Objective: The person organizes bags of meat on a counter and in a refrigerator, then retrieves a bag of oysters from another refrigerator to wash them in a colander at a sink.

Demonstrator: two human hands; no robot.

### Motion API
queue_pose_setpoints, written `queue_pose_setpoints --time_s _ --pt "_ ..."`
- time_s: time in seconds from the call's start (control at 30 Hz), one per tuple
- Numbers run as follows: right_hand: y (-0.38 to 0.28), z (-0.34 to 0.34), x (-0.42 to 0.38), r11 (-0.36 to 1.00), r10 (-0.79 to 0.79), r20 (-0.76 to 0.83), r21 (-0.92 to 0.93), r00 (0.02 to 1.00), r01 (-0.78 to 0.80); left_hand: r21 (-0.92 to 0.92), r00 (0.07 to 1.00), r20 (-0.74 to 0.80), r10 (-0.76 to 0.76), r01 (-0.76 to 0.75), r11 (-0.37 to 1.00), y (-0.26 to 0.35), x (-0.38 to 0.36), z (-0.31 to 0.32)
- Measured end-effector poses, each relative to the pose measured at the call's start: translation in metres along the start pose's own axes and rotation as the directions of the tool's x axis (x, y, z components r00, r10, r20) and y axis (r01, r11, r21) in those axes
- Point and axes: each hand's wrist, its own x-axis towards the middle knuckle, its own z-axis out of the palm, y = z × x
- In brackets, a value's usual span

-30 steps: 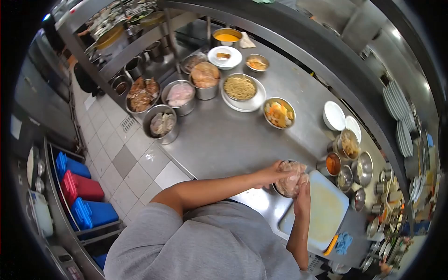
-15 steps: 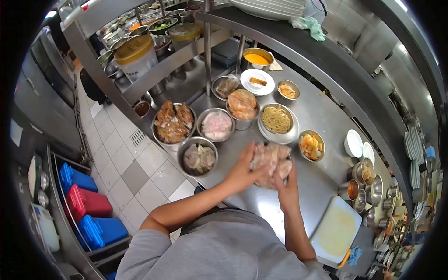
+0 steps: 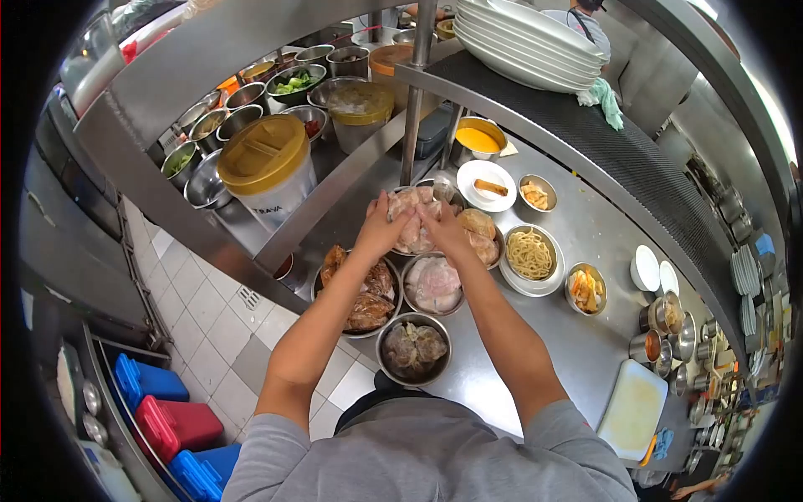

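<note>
Both arms reach forward over the steel counter. Between my hands is a clear plastic bag of pale pinkish meat pieces [image 3: 411, 206], close to the shelf post. My left hand [image 3: 381, 227] is closed against its near left side, and my right hand [image 3: 443, 231] presses its right side, fingers on the plastic. Right behind it, a metal bowl [image 3: 452, 194] is partly hidden. Around my forearms stand a bowl of pale pink bagged food [image 3: 432, 284], a bowl of browned meat [image 3: 372, 303], a bowl of bagged orange-tan food [image 3: 480, 234] and a bowl of greyish bagged pieces [image 3: 413, 348].
Noodles [image 3: 530, 254] in a bowl on a plate, a vegetable bowl [image 3: 585, 289] and a pot of orange sauce [image 3: 478, 137] stand on the counter. A cutting board [image 3: 633, 408] lies at right. A steel shelf [image 3: 502, 92] with stacked plates [image 3: 527, 42] overhangs the back.
Both hands have carried the bag of meat from the counter's near middle forward and left, to the back of the bowl group. The camera view has shifted too.
</note>
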Motion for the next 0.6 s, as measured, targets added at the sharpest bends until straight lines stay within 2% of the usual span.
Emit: queue_pose_setpoints --time_s 0.03,0.07,0.1,0.13,0.17,0.23,0.3,0.4,0.43,0.47,0.53,0.6 --pt "-0.010 0.002 -0.001 1.000 0.011 -0.003 0.000 1.000 -0.011 -0.043 0.984 0.087 -0.154 0.158 0.986 -0.003 0.007 -0.002" --pt "-0.021 0.003 -0.003 0.990 0.128 0.071 0.047 0.989 -0.132 -0.042 0.983 0.095 -0.159 0.163 0.986 -0.007 0.015 -0.006" --pt "-0.030 0.003 -0.001 0.965 0.235 0.148 0.084 0.961 -0.249 -0.104 0.942 0.207 -0.266 0.291 0.951 -0.002 0.023 -0.014" --pt "-0.033 0.005 0.005 0.964 0.238 0.148 0.083 0.960 -0.252 -0.149 0.877 0.321 -0.356 0.419 0.896 -0.003 0.030 -0.019" --pt "-0.036 0.006 0.010 0.961 0.270 0.188 0.009 0.944 -0.277 -0.149 0.876 0.323 -0.359 0.421 0.894 -0.004 0.036 -0.024" --pt "-0.029 0.012 0.011 0.952 0.305 0.224 -0.069 0.926 -0.297 -0.148 0.814 0.486 -0.319 0.436 0.888 -0.022 0.047 -0.027" --pt "-0.020 0.020 0.013 0.960 0.277 0.192 -0.085 0.941 -0.265 -0.188 0.853 0.427 -0.301 0.409 0.893 -0.056 0.059 -0.014" --pt "-0.021 0.023 0.005 0.976 0.219 0.219 -0.043 0.951 -0.215 -0.195 0.896 0.326 -0.300 0.375 0.906 -0.046 0.048 -0.022" --pt "-0.007 0.028 0.012 0.976 0.217 0.216 -0.045 0.952 -0.213 -0.174 0.906 0.286 -0.313 0.370 0.913 -0.037 0.041 -0.025" --pt "0.017 0.035 0.028 0.989 0.147 0.179 -0.049 0.973 -0.141 -0.177 0.908 0.288 -0.305 0.364 0.914 -0.042 0.040 -0.022" --pt "0.024 0.031 0.024 0.994 0.054 0.132 -0.097 0.990 -0.042 -0.121 0.968 0.176 -0.178 0.201 0.972 -0.067 0.042 -0.015" --pt "0.004 0.019 -0.008 0.988 0.003 0.112 -0.152 0.994 0.014 -0.143 0.980 0.158 -0.123 0.146 0.979 -0.078 0.036 -0.015"
